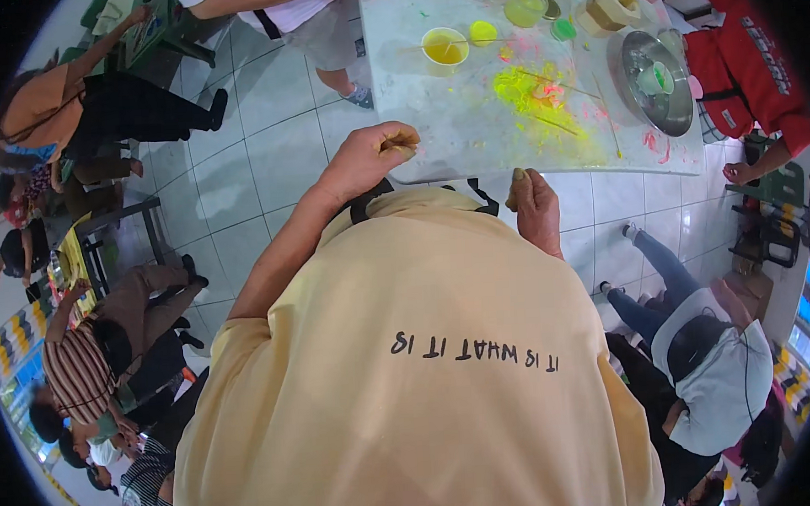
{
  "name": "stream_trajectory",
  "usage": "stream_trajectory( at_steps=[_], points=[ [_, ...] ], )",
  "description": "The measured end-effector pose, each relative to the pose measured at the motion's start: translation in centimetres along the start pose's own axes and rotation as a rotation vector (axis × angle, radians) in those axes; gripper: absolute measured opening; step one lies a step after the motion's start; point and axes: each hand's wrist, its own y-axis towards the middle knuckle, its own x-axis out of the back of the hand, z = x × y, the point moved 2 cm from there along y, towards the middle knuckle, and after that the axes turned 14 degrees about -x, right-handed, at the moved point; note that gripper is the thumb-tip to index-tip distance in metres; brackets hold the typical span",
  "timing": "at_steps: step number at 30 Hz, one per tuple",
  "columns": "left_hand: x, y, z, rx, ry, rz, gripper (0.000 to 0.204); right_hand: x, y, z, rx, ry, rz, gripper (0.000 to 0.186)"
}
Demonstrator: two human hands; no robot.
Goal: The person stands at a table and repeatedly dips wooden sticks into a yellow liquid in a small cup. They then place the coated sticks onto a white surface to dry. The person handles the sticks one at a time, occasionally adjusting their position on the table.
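Note:
Just over the near left corner of the white table point(454, 145) is my left hand point(368, 156), its fingers curled in and the thumb against them. My right hand point(536, 205) hangs just off the table's near edge, fingers and thumb pressed together. Both hands have stained fingertips; what they hold, if anything, is hidden. On the tabletop lies a bright yellow and pink powdery smear point(529, 91), with thin sticks point(556, 124) across it. A paper cup of yellow liquid point(444, 51) stands farther back, a stick over its rim. Beside it sits a small yellow round thing point(482, 34).
Toward the right stands a steel basin point(657, 84) with a small container inside. Behind are a glass jar point(525, 8), a green lid point(563, 30) and a beige block-shaped container point(607, 9). A person in red point(761, 60) stands right; another in white point(296, 16) stands at the far left.

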Motion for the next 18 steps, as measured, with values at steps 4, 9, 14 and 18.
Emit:
stream_trajectory(
  at_steps=[4,9,14,18],
  points=[
    [-0.6,1.3,-1.2,-0.056,0.050,0.048,0.029,-0.5,0.7,0.6,0.071,0.040,0.038,0.019],
    [-3.8,4.0,-4.6,-0.553,0.420,0.066,0.045,-2.5,0.0,4.8,-0.184,0.420,0.328,0.028],
    [-9.1,7.3,-6.3,-1.019,0.619,0.050,0.044,-4.2,1.2,3.8,-0.250,0.918,0.820,0.046],
    [-11.3,7.3,-5.0,-1.040,0.555,0.247,0.041,-4.4,3.2,1.2,-0.063,0.798,0.691,0.044]
  ],
)
